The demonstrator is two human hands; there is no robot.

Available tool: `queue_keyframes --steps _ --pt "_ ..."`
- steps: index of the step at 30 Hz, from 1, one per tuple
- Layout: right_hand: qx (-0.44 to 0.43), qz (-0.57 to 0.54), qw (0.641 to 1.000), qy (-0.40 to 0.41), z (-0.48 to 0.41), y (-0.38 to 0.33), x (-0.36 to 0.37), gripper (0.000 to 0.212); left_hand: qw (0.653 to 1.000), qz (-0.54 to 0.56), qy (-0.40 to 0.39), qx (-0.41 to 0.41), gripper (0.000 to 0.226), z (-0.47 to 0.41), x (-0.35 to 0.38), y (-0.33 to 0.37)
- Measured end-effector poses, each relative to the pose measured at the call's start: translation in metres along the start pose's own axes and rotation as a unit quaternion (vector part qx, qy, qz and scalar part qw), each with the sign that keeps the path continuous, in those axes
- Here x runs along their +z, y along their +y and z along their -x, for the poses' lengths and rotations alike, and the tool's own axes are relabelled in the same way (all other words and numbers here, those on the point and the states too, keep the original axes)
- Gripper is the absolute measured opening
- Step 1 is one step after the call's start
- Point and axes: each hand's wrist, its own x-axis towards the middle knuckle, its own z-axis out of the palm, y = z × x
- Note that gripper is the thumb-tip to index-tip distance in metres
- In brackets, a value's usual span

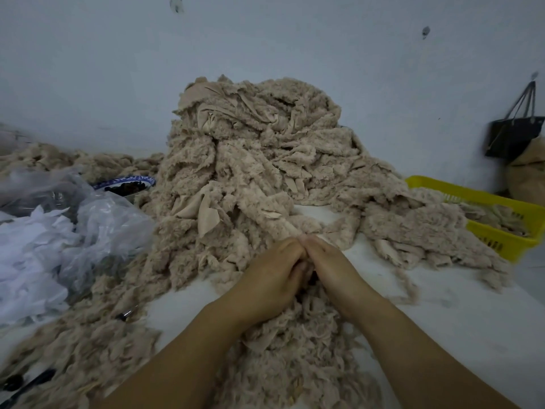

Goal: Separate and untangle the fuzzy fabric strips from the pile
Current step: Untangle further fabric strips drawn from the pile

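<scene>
A tall pile of beige fuzzy fabric strips rises against the wall at the middle of the white table. My left hand and my right hand are pressed together in front of it, fingers curled. Both pinch the near end of one fuzzy strip that runs up from the fingertips into the pile. A smaller heap of loose strips lies under my wrists and forearms. What sits between my palms is hidden.
A yellow plastic basket holding strips stands at the right. Crumpled clear plastic bags with white scraps lie at the left, beside a blue-rimmed bowl. Scissors lie among scraps at lower left. A dark bag hangs on the wall.
</scene>
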Motion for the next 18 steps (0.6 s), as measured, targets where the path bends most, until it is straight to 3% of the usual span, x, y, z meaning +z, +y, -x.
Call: queue_keyframes --steps 4,9,11,13,14,15,16,18 --pt "0.022 -0.048 0.995 0.081 -0.003 -0.001 -0.006 0.035 0.999 0.0 0.01 -0.037 0.011 0.0 0.004 -0.005" --pt "0.044 -0.241 0.965 0.095 -0.004 -0.012 -0.013 0.029 0.984 -0.111 -0.097 -0.095 0.027 0.003 0.009 -0.027" --pt "0.051 -0.295 0.952 0.066 -0.004 -0.015 -0.016 0.039 0.986 -0.097 -0.067 -0.119 0.023 0.004 0.009 -0.034" --pt "0.034 -0.309 0.95 0.025 0.0 -0.018 -0.014 0.044 0.98 0.007 -0.004 -0.198 0.025 0.004 0.007 -0.032" --pt "0.018 -0.276 0.961 0.006 0.002 -0.017 -0.012 0.042 0.961 0.101 0.033 -0.255 0.028 0.003 0.005 -0.029" --pt "-0.008 -0.197 0.98 -0.014 0.004 -0.015 -0.009 0.036 0.92 0.236 0.062 -0.307 0.033 0.001 0.003 -0.025" --pt "-0.041 -0.094 0.994 -0.034 0.007 -0.014 -0.006 0.029 0.856 0.384 0.078 -0.336 0.041 -0.001 0.001 -0.022" --pt "-0.095 0.07 0.989 -0.084 0.009 -0.008 0.004 0.04 0.741 0.571 0.101 -0.338 0.061 -0.005 -0.005 -0.021"
